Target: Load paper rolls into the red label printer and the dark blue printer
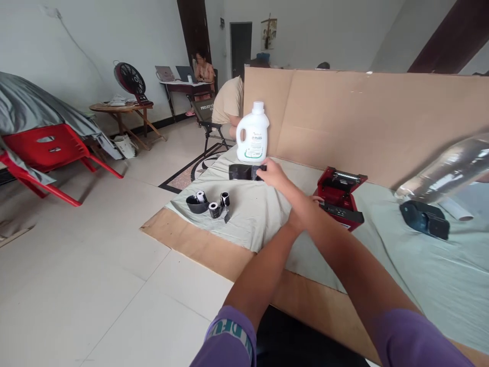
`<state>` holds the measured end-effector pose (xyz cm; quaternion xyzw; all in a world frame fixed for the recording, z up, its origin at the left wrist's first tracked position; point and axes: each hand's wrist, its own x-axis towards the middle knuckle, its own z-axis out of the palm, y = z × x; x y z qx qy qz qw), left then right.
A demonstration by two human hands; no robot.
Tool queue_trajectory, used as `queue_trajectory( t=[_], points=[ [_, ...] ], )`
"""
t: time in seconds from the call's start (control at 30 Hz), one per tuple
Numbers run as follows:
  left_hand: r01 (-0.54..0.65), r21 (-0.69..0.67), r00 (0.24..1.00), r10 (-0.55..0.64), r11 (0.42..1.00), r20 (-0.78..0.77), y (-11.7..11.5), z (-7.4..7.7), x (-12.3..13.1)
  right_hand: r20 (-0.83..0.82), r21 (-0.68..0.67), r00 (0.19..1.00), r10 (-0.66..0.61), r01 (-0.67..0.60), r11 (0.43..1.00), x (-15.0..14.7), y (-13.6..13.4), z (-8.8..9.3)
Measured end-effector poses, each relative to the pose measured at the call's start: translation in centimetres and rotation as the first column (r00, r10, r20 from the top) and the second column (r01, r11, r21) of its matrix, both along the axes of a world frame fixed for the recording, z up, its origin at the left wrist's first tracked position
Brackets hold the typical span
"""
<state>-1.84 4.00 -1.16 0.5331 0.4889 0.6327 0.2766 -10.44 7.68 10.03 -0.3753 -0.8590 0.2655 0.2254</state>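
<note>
My arms cross, the right forearm passing over the left. My right hand [273, 173] is closed on the right end of a glossy black strip [240, 172], just in front of a white detergent bottle [254, 133]. Mostly hidden behind the right forearm, my left hand [317, 199] shows only a bit of finger at the left edge of a red and black printer-like device [344, 208]. That device stands with its lid raised. Small rolls [214, 209] with white cores and black outer layers lie on the cloth at the left, one beside a loose black loop [195, 205].
A tall cardboard panel [328, 112] stands along the back of the cloth-covered surface [248, 227]. To the right are a black tape-dispenser-like object [425, 219] and a clear plastic-wrapped roll [446, 165]. Two people sit beyond, near a red chair [49, 150] and a fan [132, 80].
</note>
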Motion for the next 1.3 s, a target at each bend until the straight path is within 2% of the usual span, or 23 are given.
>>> queue_trajectory(
  t=[0.1,0.2,0.3,0.4,0.47,0.53,0.63,0.7,0.77,0.9,1.03,1.13,1.23,1.3],
  points=[
    [0.038,0.036,0.998,-0.036,0.999,-0.057,-0.5,0.2,-0.1,-0.02,0.145,0.999,-0.049,0.051,0.988,-3.8,-2.2,-3.4],
    [0.014,0.034,0.995,-0.011,0.999,-0.101,-1.0,0.5,-0.3,-0.021,0.24,0.998,-0.054,0.058,0.969,-5.7,-3.8,-6.3],
    [0.014,-0.015,0.984,-0.017,1.0,-0.178,-1.2,0.7,-0.5,0.114,0.281,0.993,0.013,-0.045,0.959,-6.0,-4.6,-8.7],
    [0.007,-0.06,0.97,-0.022,0.998,-0.242,-1.4,1.1,-0.6,0.257,0.278,0.96,0.113,-0.185,0.942,-5.5,-4.9,-9.9],
    [0.007,-0.069,0.965,-0.025,0.998,-0.262,-1.5,1.2,-0.6,0.282,0.281,0.951,0.128,-0.21,0.937,-5.2,-5.1,-10.0],
    [0.015,-0.075,0.959,-0.036,0.997,-0.281,-1.7,1.3,-0.6,0.243,0.297,0.966,0.092,-0.164,0.941,-4.8,-5.5,-9.6],
    [0.022,-0.088,0.95,-0.048,0.996,-0.308,-1.8,1.4,-0.6,0.103,0.345,0.994,0.041,-0.075,0.936,-4.5,-6.1,-8.9],
    [0.021,-0.092,0.947,-0.05,0.996,-0.317,-1.9,1.5,-0.6,0.001,0.375,0.998,0.069,-0.064,0.925,-4.3,-6.5,-8.5],
    [0.01,-0.094,0.945,-0.041,0.995,-0.324,-1.9,1.5,-0.5,-0.072,0.391,0.984,0.164,-0.124,0.912,-4.2,-6.8,-8.2],
    [-0.003,-0.076,0.944,-0.022,0.997,-0.328,-1.9,1.3,-0.4,-0.094,0.369,0.907,0.411,-0.352,0.86,-4.3,-7.8,-7.8],
    [0.014,-0.061,0.944,-0.033,0.998,-0.327,-1.8,1.2,-0.5,0.058,0.307,0.817,0.573,-0.561,0.769,-4.8,-9.6,-7.3],
    [0.016,-0.083,0.941,-0.043,0.996,-0.335,-1.8,1.1,-0.7,0.173,0.269,0.771,0.613,-0.636,0.723,-5.1,-10.8,-7.0],
    [0.018,-0.087,0.939,-0.047,0.996,-0.341,-1.9,1.2,-0.7,0.101,0.243,0.781,0.616,-0.62,0.746,-5.2,-11.1,-7.1],
    [0.02,-0.083,0.939,-0.047,0.996,-0.342,-2.0,1.3,-0.6,-0.075,0.166,0.796,0.6,-0.583,0.795,-5.2,-10.8,-7.1]
  ],
)
